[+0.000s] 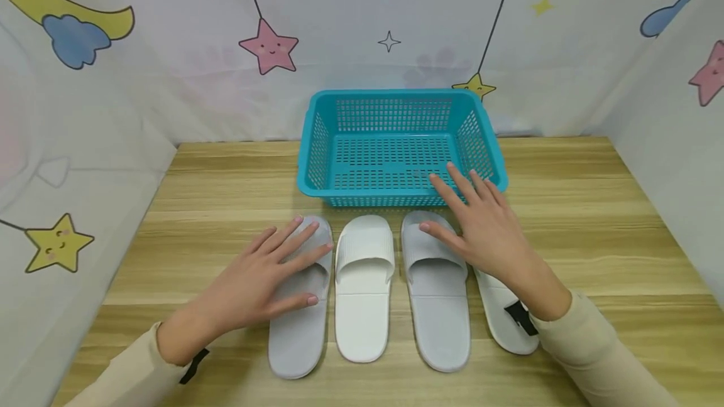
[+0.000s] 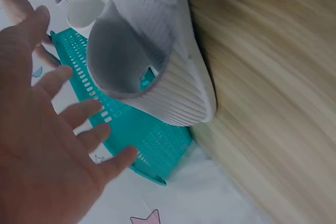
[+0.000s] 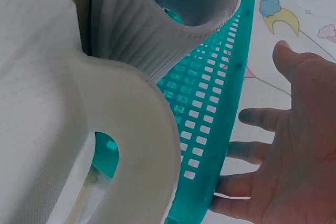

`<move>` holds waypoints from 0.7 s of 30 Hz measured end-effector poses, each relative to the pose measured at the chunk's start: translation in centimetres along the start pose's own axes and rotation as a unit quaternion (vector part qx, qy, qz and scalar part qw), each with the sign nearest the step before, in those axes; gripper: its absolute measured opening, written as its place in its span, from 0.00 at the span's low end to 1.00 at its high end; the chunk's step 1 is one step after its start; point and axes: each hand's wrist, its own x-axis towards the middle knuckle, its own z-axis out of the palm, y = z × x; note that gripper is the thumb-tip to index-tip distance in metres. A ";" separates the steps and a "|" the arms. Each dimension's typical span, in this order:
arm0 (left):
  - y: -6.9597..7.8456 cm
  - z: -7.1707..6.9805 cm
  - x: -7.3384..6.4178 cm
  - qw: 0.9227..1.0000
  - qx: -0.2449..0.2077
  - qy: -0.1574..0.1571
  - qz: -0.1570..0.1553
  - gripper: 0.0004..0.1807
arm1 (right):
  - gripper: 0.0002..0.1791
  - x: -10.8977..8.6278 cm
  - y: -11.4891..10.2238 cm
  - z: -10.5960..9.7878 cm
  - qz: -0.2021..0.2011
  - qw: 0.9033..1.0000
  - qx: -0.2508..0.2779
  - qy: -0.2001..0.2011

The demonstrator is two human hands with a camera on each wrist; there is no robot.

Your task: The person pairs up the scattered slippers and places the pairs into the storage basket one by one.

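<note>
Four slippers stand side by side, toes toward the basket, so several in a row: a grey slipper (image 1: 296,344) at the left, a white slipper (image 1: 363,325), another grey slipper (image 1: 441,325), and a white slipper (image 1: 506,325) at the right. My left hand (image 1: 257,284) hovers over the left grey slipper with fingers spread, holding nothing. Above the right-hand pair, my right hand (image 1: 489,237) is also spread and holds nothing; it hides the toe of the right white slipper. In the left wrist view, a gap shows between the left palm (image 2: 42,145) and the grey slipper (image 2: 173,82).
Behind the slippers sits a turquoise plastic basket (image 1: 308,171) with perforated walls and nothing inside. A wooden tabletop (image 1: 611,237) lies beneath everything. A white cloth (image 1: 339,30) printed with stars and moons hangs behind and at both sides.
</note>
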 end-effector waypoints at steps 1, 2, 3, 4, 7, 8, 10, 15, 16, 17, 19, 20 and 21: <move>-0.2 -0.1 -0.1 1.000 0.000 -0.006 0.016 0.43 | 0.47 0.0 0.0 0.0 0.000 1.000 0.000 0.000; -0.4 -0.2 -0.2 0.999 -0.002 -0.015 0.031 0.44 | 0.46 -0.1 0.0 0.0 0.000 1.000 0.000 0.000; -0.6 -0.3 -0.4 0.999 -0.007 -0.026 0.044 0.45 | 0.46 -0.1 0.0 0.1 -0.001 1.000 0.001 0.001; -0.8 -0.5 -0.5 0.998 -0.014 -0.038 0.055 0.47 | 0.46 -0.1 0.0 0.1 -0.002 1.000 0.001 0.003; -1.4 -1.3 -0.8 0.994 -0.029 -0.076 0.073 0.56 | 0.46 -0.1 0.1 0.3 -0.004 1.000 0.001 0.010; -1.5 -1.5 -1.0 0.993 -0.029 -0.088 0.072 0.60 | 0.46 -0.1 0.1 0.3 -0.005 1.000 0.001 0.012; -1.8 -2.0 -1.1 0.992 -0.024 -0.102 0.072 0.65 | 0.46 0.0 0.1 0.4 -0.004 1.000 0.001 0.014; -2.3 -2.4 -1.2 0.992 0.014 -0.102 0.078 0.65 | 0.45 0.1 0.1 0.4 0.002 1.000 -0.002 0.011; -2.4 -2.4 -1.1 0.992 0.018 -0.101 0.078 0.65 | 0.45 0.1 0.1 0.5 0.002 1.000 -0.004 0.010; -2.4 -2.4 -1.1 0.992 0.022 -0.097 0.080 0.64 | 0.45 0.1 0.1 0.5 0.002 1.000 -0.006 0.008; -2.6 -2.2 -0.9 0.992 0.026 -0.096 0.079 0.63 | 0.45 0.1 0.2 0.5 0.002 1.000 -0.010 0.005; -2.7 -2.1 -0.8 0.992 0.030 -0.093 0.078 0.62 | 0.44 0.1 0.2 0.5 0.003 1.000 -0.011 0.003; -2.8 -2.0 -0.7 0.992 0.031 -0.091 0.076 0.62 | 0.44 0.0 0.2 0.5 0.004 1.000 -0.012 0.001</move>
